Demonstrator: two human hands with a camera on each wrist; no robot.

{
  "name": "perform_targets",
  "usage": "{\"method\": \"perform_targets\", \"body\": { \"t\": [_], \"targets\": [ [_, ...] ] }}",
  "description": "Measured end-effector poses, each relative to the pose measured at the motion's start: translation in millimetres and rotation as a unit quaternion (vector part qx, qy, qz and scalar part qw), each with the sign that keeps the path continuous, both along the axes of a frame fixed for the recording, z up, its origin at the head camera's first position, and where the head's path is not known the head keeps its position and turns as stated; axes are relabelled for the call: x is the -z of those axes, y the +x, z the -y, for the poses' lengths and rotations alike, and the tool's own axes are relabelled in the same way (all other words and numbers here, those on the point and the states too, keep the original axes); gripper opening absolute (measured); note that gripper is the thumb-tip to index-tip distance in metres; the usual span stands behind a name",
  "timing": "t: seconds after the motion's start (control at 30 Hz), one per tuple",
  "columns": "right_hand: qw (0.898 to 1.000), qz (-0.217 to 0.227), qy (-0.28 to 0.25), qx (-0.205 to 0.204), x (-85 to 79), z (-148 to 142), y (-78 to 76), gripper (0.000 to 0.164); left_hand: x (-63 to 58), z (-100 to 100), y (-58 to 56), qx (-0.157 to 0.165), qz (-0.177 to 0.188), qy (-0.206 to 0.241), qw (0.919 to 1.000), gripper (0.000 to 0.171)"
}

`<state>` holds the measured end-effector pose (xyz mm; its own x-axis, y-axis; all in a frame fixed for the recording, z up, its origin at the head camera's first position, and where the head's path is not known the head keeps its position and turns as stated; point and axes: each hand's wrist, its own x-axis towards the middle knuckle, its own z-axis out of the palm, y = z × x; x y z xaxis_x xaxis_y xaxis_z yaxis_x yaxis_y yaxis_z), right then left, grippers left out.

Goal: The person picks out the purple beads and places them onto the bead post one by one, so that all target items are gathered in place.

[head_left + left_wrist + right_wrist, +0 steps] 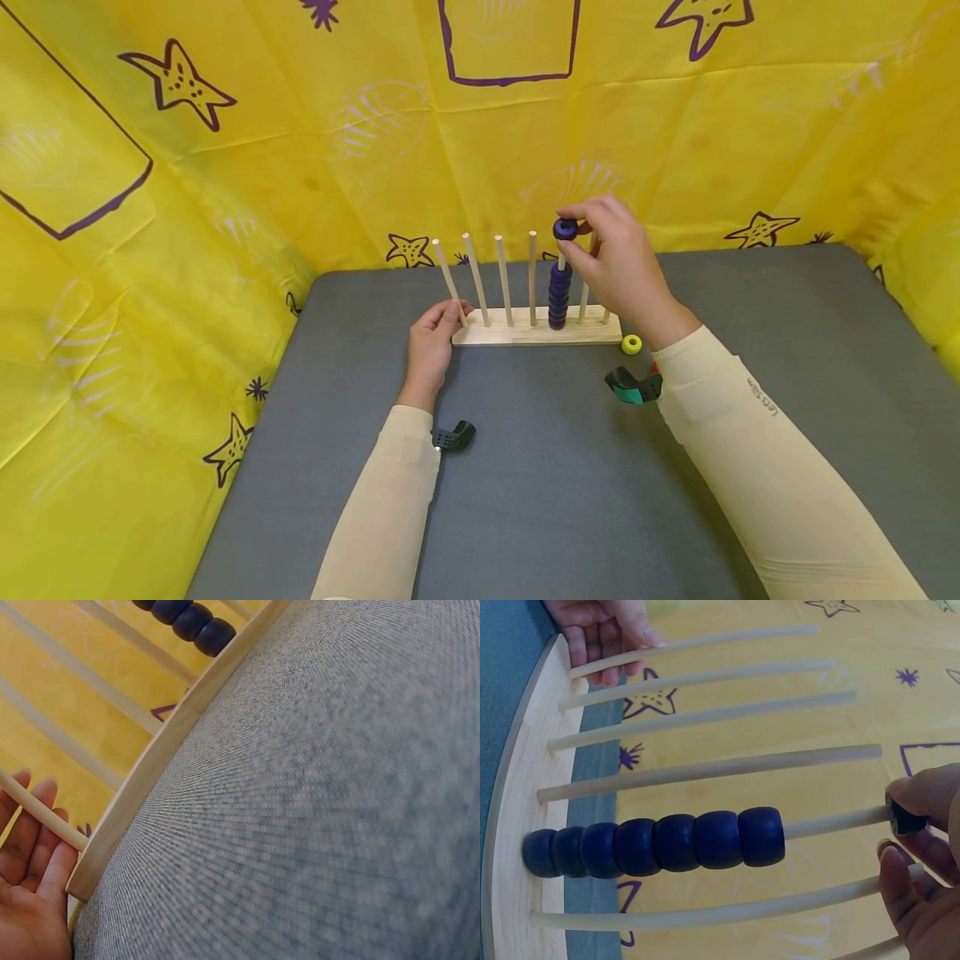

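A pale wooden peg rack (495, 335) stands on the table with a row of upright pegs. Several dark blue beads (558, 296) are stacked on one peg right of its middle. At that peg's top, my right hand (618, 254) pinches another dark blue bead (566, 229) between thumb and fingers; in the right wrist view this bead (907, 817) meets the peg's tip, apart from the stack. My left hand (432, 346) holds the rack's left end, thumb against the outermost peg (45, 814) and fingers behind it.
A yellow bead (632, 344) lies by the rack's right end. A bit of a red bead (655, 367) shows beside the right sleeve, mostly hidden. The grey table (540, 483) reaches back to a yellow patterned cloth (300, 167).
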<state>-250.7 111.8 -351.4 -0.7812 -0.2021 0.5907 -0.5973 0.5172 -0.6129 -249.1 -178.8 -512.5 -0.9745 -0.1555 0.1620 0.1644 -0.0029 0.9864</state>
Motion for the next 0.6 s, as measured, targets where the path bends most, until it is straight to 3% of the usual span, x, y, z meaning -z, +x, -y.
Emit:
{"method": "perform_targets", "body": {
  "t": [0.6],
  "targets": [
    [0.999,0.037,0.029,0.013,-2.1,-0.6,2.2,0.032,-2.4,-2.0,0.9,-0.002,0.002,0.005,1.0000,0.036]
  ]
}}
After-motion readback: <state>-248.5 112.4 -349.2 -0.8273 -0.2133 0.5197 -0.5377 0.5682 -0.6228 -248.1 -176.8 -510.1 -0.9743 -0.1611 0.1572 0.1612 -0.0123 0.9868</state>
